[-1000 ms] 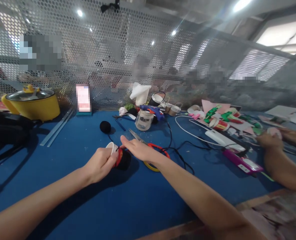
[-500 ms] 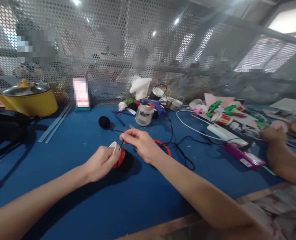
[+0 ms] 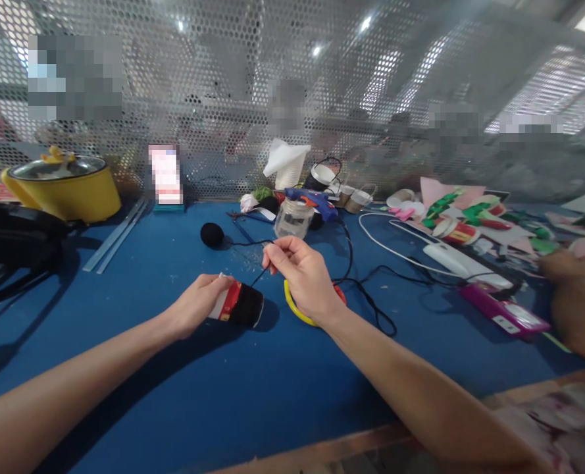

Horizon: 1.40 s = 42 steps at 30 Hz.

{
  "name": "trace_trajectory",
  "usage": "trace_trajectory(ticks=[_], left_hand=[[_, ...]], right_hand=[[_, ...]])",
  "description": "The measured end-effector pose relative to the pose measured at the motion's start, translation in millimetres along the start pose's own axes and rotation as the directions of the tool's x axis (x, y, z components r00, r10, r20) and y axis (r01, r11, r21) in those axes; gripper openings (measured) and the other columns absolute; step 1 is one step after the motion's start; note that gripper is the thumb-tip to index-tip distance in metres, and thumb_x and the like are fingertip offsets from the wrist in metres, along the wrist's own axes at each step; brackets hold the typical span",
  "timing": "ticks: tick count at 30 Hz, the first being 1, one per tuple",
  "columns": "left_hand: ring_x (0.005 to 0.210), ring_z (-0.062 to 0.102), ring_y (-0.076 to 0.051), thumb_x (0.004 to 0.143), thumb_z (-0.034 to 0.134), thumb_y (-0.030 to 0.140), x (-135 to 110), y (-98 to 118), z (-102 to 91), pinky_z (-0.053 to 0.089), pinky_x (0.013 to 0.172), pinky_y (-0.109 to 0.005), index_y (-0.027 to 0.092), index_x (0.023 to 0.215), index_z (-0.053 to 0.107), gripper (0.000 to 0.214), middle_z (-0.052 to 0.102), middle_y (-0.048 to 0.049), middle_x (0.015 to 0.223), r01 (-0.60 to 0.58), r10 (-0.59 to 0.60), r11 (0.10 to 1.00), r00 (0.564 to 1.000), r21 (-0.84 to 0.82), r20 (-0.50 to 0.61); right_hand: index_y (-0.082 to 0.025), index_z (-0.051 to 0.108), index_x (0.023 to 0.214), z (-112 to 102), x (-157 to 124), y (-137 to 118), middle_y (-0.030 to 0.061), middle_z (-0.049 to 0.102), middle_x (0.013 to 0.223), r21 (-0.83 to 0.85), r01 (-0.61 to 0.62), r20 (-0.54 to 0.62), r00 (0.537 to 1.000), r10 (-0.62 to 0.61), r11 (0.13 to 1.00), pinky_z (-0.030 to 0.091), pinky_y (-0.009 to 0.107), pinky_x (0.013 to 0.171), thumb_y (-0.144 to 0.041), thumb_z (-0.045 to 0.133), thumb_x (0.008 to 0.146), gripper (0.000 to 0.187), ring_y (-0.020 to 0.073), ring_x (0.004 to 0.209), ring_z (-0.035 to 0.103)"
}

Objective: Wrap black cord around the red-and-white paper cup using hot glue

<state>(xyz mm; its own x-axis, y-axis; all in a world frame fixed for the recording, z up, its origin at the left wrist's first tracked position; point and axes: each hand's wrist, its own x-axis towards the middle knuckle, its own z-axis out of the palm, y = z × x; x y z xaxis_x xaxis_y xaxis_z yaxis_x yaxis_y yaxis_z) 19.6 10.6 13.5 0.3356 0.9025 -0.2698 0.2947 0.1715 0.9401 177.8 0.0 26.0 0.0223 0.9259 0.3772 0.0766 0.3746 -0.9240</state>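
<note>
My left hand is closed round a small paper cup, red and white and partly wrapped in black yarn, lying on its side just above the blue table. My right hand pinches a black yarn strand that runs taut from the cup up to my fingers. The strand carries on over the table to a black yarn ball at the back. Under my right wrist lie scissors with yellow and red handles.
At the back stand a glass jar, a blue glue gun and a white cup stack before a perforated metal screen. A yellow pot sits left. Cables, a purple phone and another person's hand lie right.
My right hand went from lying flat by the cup to pinching the yarn and pulling it up and to the right. The cup has turned in my left hand, black end now rightward.
</note>
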Motion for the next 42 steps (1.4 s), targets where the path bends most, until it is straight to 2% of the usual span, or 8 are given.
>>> trace_trajectory(ticks=[6, 11, 19, 28, 33, 42], left_hand=[[0.04, 0.032, -0.007, 0.071, 0.035, 0.04, -5, 3, 3.2, 0.025, 0.04, -0.02, 0.014, 0.056, 0.044, 0.032, 0.036, 0.005, 0.045, -0.024, 0.024, 0.993, 1.0, 0.115, 0.008], [0.042, 0.026, -0.006, 0.074, 0.032, 0.041, -14, 5, 7.1, 0.022, 0.041, -0.02, 0.016, 0.049, 0.035, 0.036, 0.03, 0.0059, 0.045, -0.156, 0.138, 0.975, 0.983, 0.161, 0.118], [0.044, 0.024, -0.006, 0.076, 0.031, 0.039, -20, 2, 6.3, 0.021, 0.042, -0.02, 0.016, 0.048, 0.031, 0.036, 0.028, 0.0054, 0.046, -0.264, 0.234, 0.947, 0.957, 0.18, 0.173], [0.045, 0.024, -0.006, 0.08, 0.028, 0.033, -21, -2, 3.2, 0.022, 0.042, -0.02, 0.016, 0.048, 0.03, 0.036, 0.029, 0.0047, 0.047, -0.437, 0.393, 0.874, 0.893, 0.214, 0.221], [0.043, 0.023, -0.006, 0.08, 0.028, 0.029, -20, -3, 1.9, 0.022, 0.042, -0.021, 0.017, 0.047, 0.027, 0.036, 0.029, 0.0049, 0.045, -0.557, 0.515, 0.798, 0.829, 0.229, 0.22], [0.042, 0.025, -0.006, 0.081, 0.028, 0.024, -19, -4, 0.7, 0.022, 0.043, -0.021, 0.017, 0.048, 0.027, 0.035, 0.029, 0.0048, 0.044, -0.642, 0.602, 0.725, 0.767, 0.249, 0.222]], right_hand=[[-0.017, 0.047, 0.068, 0, 0, -2, -0.0015, 0.054, 0.061, -0.088, 0.005, -0.03, 1.0, -0.008, 0.996, 0.039, 0.021, 0.054, -0.028, 0.047, 0.074, 0.012, 0.0073, 0.054, 0.048], [-0.017, 0.048, 0.067, 0, 3, 2, -0.0014, 0.054, 0.06, -0.124, -0.012, -0.023, 1.0, 0.01, 0.992, 0.039, 0.021, 0.054, -0.027, 0.048, 0.073, 0.012, 0.0076, 0.054, 0.049], [-0.016, 0.048, 0.066, 2, 4, 11, -0.0007, 0.054, 0.059, -0.13, -0.053, 0.024, 0.998, 0.057, 0.99, 0.041, 0.022, 0.056, -0.028, 0.047, 0.073, 0.013, 0.0081, 0.055, 0.05], [-0.015, 0.048, 0.065, 5, 3, 11, -0.0008, 0.054, 0.058, -0.149, -0.154, 0.086, 0.982, 0.168, 0.977, 0.04, 0.022, 0.055, -0.025, 0.047, 0.073, 0.012, 0.0081, 0.054, 0.051], [-0.014, 0.048, 0.065, 6, 2, 10, -0.0009, 0.054, 0.058, -0.183, -0.177, 0.129, 0.971, 0.202, 0.967, 0.039, 0.022, 0.054, -0.023, 0.048, 0.072, 0.011, 0.008, 0.054, 0.05], [-0.013, 0.05, 0.066, 7, 0, 11, -0.0001, 0.054, 0.059, -0.26, -0.185, 0.18, 0.955, 0.236, 0.948, 0.038, 0.021, 0.053, -0.024, 0.048, 0.072, 0.013, 0.0075, 0.053, 0.049]])
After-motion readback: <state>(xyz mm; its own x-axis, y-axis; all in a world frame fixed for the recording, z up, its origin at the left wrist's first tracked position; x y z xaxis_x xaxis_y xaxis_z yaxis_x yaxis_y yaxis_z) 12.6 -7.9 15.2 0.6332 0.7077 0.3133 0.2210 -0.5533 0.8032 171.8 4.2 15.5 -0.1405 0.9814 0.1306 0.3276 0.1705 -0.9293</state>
